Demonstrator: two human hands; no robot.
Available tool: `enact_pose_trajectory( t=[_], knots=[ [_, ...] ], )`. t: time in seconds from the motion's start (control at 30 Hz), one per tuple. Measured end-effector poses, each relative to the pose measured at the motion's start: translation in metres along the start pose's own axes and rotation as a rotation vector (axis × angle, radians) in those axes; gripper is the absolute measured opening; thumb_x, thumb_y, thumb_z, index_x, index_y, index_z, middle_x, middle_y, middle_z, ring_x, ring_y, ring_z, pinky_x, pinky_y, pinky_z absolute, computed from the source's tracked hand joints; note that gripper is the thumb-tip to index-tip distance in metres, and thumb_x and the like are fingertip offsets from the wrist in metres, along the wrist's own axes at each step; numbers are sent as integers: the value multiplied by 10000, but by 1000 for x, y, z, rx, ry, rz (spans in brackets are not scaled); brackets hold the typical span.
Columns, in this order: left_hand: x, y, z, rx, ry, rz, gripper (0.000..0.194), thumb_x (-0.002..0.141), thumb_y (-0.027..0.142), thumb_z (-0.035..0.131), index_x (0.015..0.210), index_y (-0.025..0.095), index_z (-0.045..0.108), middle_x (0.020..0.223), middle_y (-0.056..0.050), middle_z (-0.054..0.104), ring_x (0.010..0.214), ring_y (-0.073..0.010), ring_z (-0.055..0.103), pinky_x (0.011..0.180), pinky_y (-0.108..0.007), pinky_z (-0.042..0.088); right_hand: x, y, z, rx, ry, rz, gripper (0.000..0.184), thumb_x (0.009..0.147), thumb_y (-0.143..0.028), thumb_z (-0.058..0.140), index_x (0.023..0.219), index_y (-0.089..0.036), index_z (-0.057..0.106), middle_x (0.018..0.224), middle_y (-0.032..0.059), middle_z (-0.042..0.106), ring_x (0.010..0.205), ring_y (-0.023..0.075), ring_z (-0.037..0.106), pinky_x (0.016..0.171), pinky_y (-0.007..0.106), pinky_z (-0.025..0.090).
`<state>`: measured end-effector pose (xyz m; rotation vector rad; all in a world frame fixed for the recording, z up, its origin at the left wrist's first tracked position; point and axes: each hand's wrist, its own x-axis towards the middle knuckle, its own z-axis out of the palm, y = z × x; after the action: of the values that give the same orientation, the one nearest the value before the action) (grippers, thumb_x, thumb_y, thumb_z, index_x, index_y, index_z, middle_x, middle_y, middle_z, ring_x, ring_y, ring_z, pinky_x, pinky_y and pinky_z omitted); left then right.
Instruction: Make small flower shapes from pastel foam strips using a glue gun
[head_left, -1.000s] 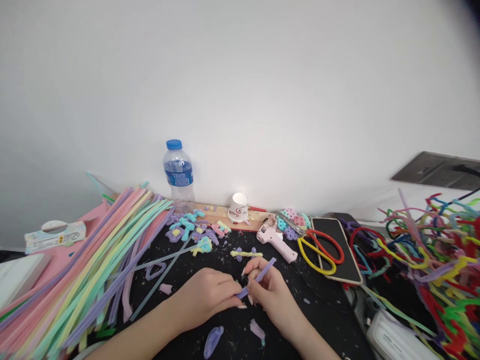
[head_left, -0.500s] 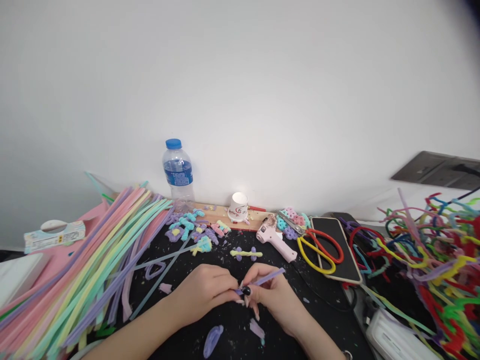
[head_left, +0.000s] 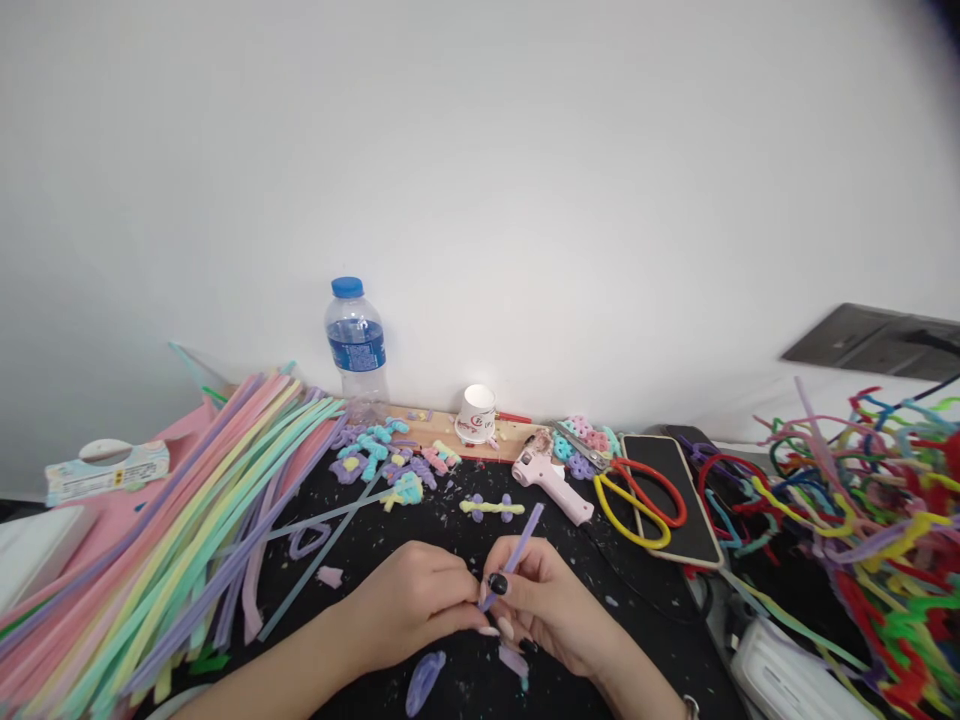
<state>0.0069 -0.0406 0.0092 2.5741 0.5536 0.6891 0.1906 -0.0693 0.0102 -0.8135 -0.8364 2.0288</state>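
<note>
A short purple pipe cleaner (head_left: 525, 535) slants up between thumb and fingers of my right hand (head_left: 555, 605), which is closed on it. My left hand (head_left: 412, 605) is closed in a pinch at the pipe cleaner's lower end, where the fingers of both hands meet and hide it. Just in front of my hands on the black mat lie a flattened purple pipe-cleaner loop (head_left: 425, 683) and a pale purple scrap (head_left: 513, 660). Beyond them is a yellow pipe-cleaner bar with purple coils (head_left: 491, 508).
Long pastel pipe cleaners (head_left: 225, 520) are heaped at left. A water bottle (head_left: 355, 350), paper cup (head_left: 476, 415), pink glue gun (head_left: 551, 480) and scissors (head_left: 637, 500) over a phone-like slab (head_left: 679, 480) line the back. Tangled coloured pipe cleaners (head_left: 885, 530) fill the right.
The purple pipe cleaner has swung from nearly level to steeply upright as my right hand turned. My left hand has shifted slightly right and stays pinched.
</note>
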Motion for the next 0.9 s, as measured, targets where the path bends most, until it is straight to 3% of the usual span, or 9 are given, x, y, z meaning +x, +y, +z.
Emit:
enact_pose_trajectory(
  t=[0.3, 0.7, 0.9],
  knots=[
    [1, 2, 2, -35, 37, 11, 362, 926, 344, 402, 682, 160, 597, 597, 1, 574, 541, -102, 519, 538, -210, 355, 4, 6, -5, 62, -45, 8, 298, 663, -322, 767, 672, -122, 545, 451, -7, 587, 334, 51, 484, 298, 106, 353],
    [-1, 2, 3, 27, 56, 31, 341, 924, 302, 411, 663, 161, 578, 599, 1, 565, 543, -107, 517, 533, -232, 353, 4, 2, -4, 20, 25, 25, 314, 662, -340, 761, 645, -110, 548, 448, -7, 587, 294, 27, 422, 280, 104, 322],
    [-2, -1, 2, 6, 77, 7, 304, 921, 278, 426, 702, 156, 598, 628, -14, 589, 572, -118, 522, 554, -236, 367, 3, 1, -7, 48, 36, 18, 334, 667, -332, 761, 671, -158, 475, 481, -18, 601, 302, 40, 436, 281, 113, 330]
  ],
)
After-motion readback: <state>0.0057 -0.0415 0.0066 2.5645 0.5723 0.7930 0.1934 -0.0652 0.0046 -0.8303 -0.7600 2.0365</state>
